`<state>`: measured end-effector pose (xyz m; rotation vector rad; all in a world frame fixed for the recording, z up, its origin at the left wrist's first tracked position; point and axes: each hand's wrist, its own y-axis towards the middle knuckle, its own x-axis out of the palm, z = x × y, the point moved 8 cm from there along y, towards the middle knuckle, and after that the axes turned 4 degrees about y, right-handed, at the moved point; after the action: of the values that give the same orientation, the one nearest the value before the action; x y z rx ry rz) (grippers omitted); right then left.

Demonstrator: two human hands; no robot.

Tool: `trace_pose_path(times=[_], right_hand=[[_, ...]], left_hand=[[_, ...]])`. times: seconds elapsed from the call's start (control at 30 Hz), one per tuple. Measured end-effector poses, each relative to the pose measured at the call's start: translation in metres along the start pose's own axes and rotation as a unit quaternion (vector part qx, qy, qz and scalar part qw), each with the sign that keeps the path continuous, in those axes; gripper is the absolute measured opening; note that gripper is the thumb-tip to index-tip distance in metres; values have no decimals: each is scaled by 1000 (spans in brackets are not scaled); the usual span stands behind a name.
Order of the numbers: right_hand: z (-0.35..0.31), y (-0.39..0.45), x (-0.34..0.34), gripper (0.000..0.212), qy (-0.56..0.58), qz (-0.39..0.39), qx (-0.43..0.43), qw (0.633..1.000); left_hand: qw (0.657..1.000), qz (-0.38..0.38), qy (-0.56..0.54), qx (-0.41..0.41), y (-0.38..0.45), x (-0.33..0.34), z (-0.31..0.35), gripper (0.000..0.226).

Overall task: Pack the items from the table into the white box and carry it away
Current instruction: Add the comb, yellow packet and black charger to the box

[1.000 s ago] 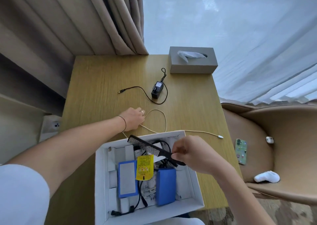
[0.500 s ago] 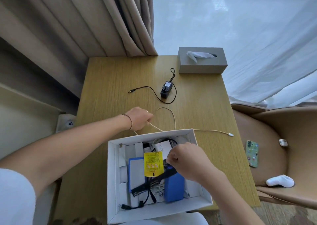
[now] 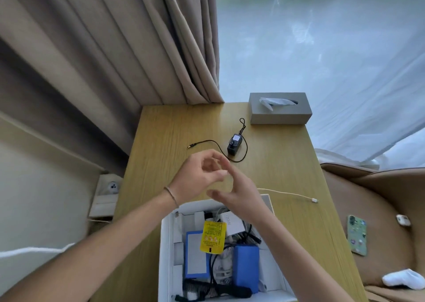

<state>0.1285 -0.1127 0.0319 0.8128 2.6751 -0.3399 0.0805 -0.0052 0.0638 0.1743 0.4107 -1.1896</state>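
Wooden counter seen from above, light oak grain, set into a corner of the room. All positions referred to the white box.

White box is seated at the near edge of the counter, lid off. Inside it are noted: two blue packs, a yellow label, a white adapter, a black comb laid along the near wall, and tangled dark cords.

Beyond the box, both hands are raised together over the counter. Left hand is curled, fingers bent inward; right hand is loosely spread, fingers touching the left. Motion blur is present; whether either hand is gripping the white cable cannot be told.

White cable is seen to emerge from behind the right hand and trail across the counter to the right of the box, plug end flat near the counter edge.

Farther beyond the box: black power adapter with looped cord, lying on the counter. At the far right corner, a grey tissue box.

Room: beige curtain behind and left of the box, sheer white drape behind and right. Tan chair right of the box, carrying a phone and a white sock. Wall socket left of the box.
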Motion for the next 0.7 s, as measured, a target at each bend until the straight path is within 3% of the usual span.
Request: trace_pose_path(times=[0.1,0.2,0.33,0.43,0.53,0.6,0.7], right_hand=[[-9,5,8,57,73,8,-25,997],[-14,15,7,7,142,-1,-16,990],[-17,20,-4,22,176,-56,-19,983],[-10,21,-23,25,157,-65,-10,985],[-2,21,-50,27,152,-52,-9,987],[-1,20,-69,29,161,-30,-5,987],[-10,19,-89,30,181,-14,-5,983]], left_hand=[[990,81,-113,16,-14,-10,27,18],[955,111,-273,14,-20,-20,41,20],[868,108,-486,0,-21,-41,44,36],[819,146,-555,-3,-25,-74,37,45],[787,226,-573,-26,-34,-111,13,38],[803,288,-518,-59,-43,-132,-8,28],[909,317,-233,-139,-53,-145,-26,21]])
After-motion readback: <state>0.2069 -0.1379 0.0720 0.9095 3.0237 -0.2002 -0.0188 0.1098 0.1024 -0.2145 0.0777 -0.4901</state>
